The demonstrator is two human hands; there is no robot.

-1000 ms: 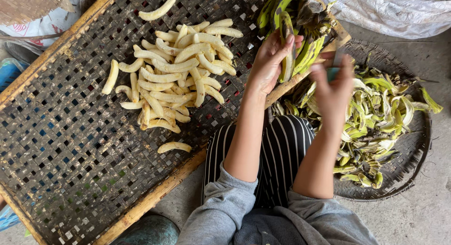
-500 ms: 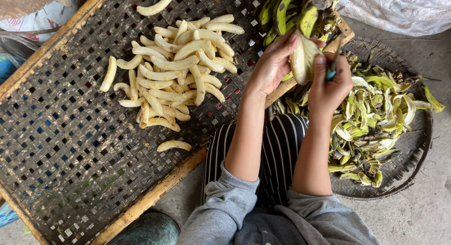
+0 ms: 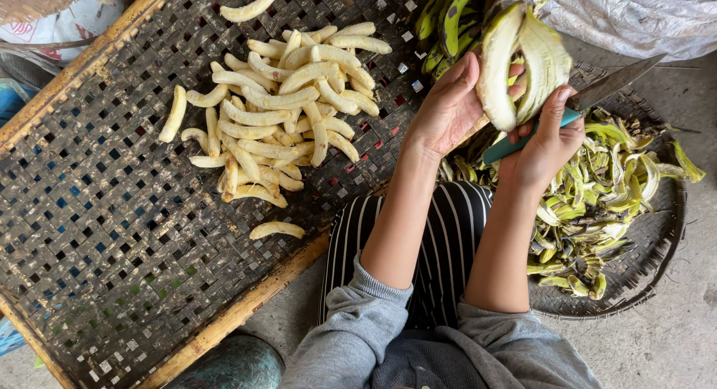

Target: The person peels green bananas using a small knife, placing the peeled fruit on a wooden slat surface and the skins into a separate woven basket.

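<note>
At six o'clock, nearest the camera: grey sleeves (image 3: 418, 344) pushed back and a striped apron (image 3: 441, 240) over the lap.

Just past the lap, toward one o'clock: both hands raised around one banana (image 3: 523, 60), green skin split and peeling away from pale flesh. Left hand (image 3: 448, 105) cupped under the fruit from the nine o'clock side, fingers closed around it. Right hand (image 3: 549, 139) at the three o'clock side, thumb pressed on the loosened skin, other fingers wrapped around the teal handle of a knife (image 3: 597, 94), blade pointing off toward two o'clock.

At four o'clock from the hands: a round woven tray (image 3: 657, 262) heaped with discarded green peels (image 3: 605, 202).

At nine to eleven o'clock: a large woven drying rack (image 3: 112, 232) with a wooden frame, carrying a pile of peeled bananas (image 3: 284, 113); a few strays apart from the pile, one near the frame toward seven o'clock, one at the far edge near twelve.

Farthest off, at twelve o'clock: a bunch of unpeeled green bananas (image 3: 448, 16) just behind the hands, and a crumpled plastic sack (image 3: 627, 19) toward two o'clock.

Judged by the heaps: well under way, with dozens peeled and laid out, one half stripped in hand, a bunch left green, and most of the rack unfilled.
</note>
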